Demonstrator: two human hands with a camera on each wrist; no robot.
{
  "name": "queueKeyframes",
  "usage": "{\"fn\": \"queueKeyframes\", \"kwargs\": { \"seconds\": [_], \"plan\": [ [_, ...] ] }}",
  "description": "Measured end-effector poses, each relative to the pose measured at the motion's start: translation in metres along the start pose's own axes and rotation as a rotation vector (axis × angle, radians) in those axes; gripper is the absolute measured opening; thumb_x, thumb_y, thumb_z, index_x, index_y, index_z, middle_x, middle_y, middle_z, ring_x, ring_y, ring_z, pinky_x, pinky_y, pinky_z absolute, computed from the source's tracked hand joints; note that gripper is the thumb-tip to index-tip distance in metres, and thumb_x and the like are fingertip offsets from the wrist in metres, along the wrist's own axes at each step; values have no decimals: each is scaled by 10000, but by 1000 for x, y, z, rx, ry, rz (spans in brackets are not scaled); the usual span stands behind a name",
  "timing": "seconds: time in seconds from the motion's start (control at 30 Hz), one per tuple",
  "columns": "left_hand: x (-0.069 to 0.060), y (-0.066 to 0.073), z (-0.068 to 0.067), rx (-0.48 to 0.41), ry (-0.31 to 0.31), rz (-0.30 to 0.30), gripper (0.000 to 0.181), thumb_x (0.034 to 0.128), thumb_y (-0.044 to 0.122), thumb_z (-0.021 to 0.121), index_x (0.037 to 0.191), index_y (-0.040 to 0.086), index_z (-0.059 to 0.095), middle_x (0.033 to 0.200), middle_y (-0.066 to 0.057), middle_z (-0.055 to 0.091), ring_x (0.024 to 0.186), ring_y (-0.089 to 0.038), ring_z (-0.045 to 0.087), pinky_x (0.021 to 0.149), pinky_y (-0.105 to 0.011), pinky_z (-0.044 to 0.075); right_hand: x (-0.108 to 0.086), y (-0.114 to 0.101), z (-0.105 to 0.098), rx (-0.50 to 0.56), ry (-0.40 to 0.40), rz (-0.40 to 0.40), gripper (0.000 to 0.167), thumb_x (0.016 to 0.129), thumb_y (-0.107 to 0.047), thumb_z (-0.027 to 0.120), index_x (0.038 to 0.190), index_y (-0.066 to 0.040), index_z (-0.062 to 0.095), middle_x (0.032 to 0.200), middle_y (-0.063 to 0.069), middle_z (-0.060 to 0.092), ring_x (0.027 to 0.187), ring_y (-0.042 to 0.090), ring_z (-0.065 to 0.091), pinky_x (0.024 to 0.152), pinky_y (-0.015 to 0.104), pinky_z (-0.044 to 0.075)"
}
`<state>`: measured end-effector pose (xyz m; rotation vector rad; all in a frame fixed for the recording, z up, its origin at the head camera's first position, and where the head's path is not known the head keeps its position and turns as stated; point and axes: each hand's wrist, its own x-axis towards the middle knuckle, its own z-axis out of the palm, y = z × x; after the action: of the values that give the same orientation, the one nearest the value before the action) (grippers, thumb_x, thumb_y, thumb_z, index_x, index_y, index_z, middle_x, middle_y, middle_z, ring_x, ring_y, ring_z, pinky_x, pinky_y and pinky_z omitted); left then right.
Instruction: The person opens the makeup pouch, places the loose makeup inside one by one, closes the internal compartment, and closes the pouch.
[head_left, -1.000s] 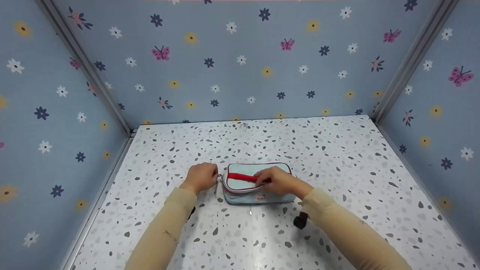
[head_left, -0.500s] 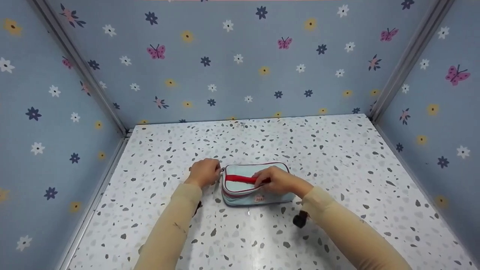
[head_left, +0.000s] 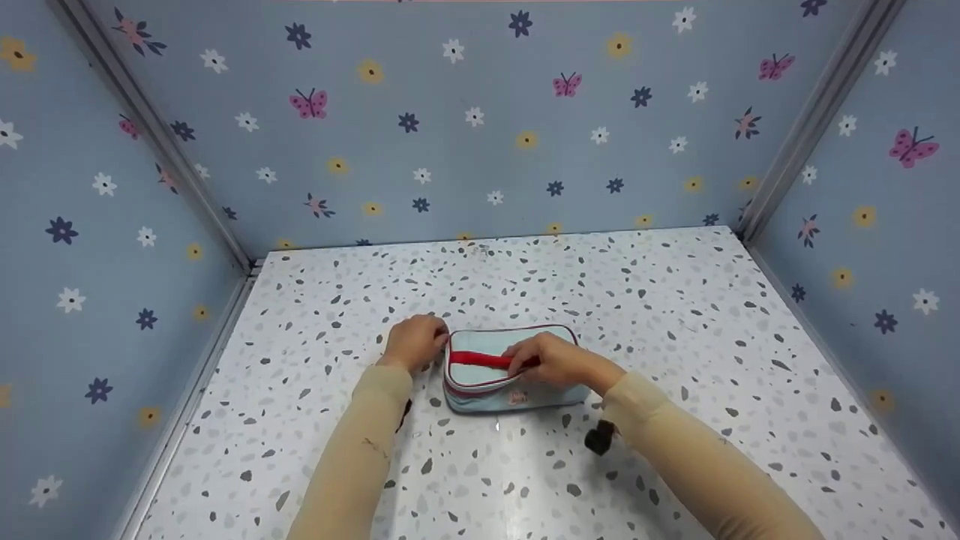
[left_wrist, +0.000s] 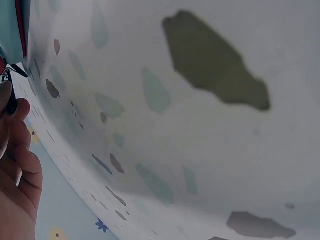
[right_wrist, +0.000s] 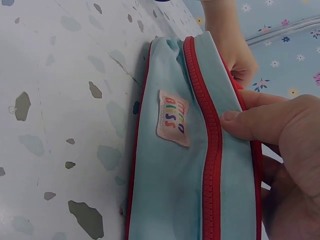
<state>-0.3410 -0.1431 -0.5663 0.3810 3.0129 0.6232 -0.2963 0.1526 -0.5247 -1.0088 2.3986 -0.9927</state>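
Note:
A light blue zip pouch point(head_left: 480, 397) with red piping lies on the speckled table. My right hand point(head_left: 551, 361) grips it from above at the red strap point(head_left: 476, 359). In the right wrist view the thumb point(right_wrist: 250, 120) presses the side by the red zipper point(right_wrist: 212, 145), whose teeth look joined along this side; a pink label point(right_wrist: 173, 117) sits below it. My left hand point(head_left: 415, 341) is at the pouch's back left corner. In the left wrist view its fingers point(left_wrist: 17, 130) pinch a dark zipper pull point(left_wrist: 12, 100). The zipper's far side is hidden.
The white speckled table point(head_left: 337, 285) stretches around the pouch on all sides. Blue flowered panels point(head_left: 480, 150) stand behind it and at both sides, joined by grey metal posts point(head_left: 814, 124). A black wrist device point(head_left: 598, 437) hangs under the right sleeve.
My left hand has moved away from me and slightly right, along the pouch's left end toward its back corner. The right hand keeps its grip on the pouch. The head view shifts slightly.

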Motion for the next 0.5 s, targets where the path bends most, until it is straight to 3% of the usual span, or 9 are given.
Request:
{"fn": "queueKeyframes", "kwargs": {
  "seconds": [0.17,0.37,0.5],
  "plan": [
    [0,0,1,-73,-8,8,187,1065,189,704,1131,72,834,1109,-93,811,1034,-275,736,1018,-495,595,-1,-2,1,-37,5,1,201,958,60,726,1056,-59,855,1374,162,747,1346,341,675,1171,521,528],
    [-5,-3,-2,-134,-52,-37,195,1065,172,704,1183,88,834,1151,-73,808,1058,-252,710,1055,-480,580,-3,0,9,-79,27,14,183,950,25,761,1075,-76,848,1424,164,722,1400,351,643,1190,514,514],
    [-10,-2,-6,-146,-73,-18,210,1072,165,693,1219,94,825,1173,-66,806,1115,-253,709,1084,-488,566,-9,3,10,-77,65,-8,210,938,-4,795,1131,-77,837,1415,169,725,1368,351,662,1174,521,526]
  ]
}}
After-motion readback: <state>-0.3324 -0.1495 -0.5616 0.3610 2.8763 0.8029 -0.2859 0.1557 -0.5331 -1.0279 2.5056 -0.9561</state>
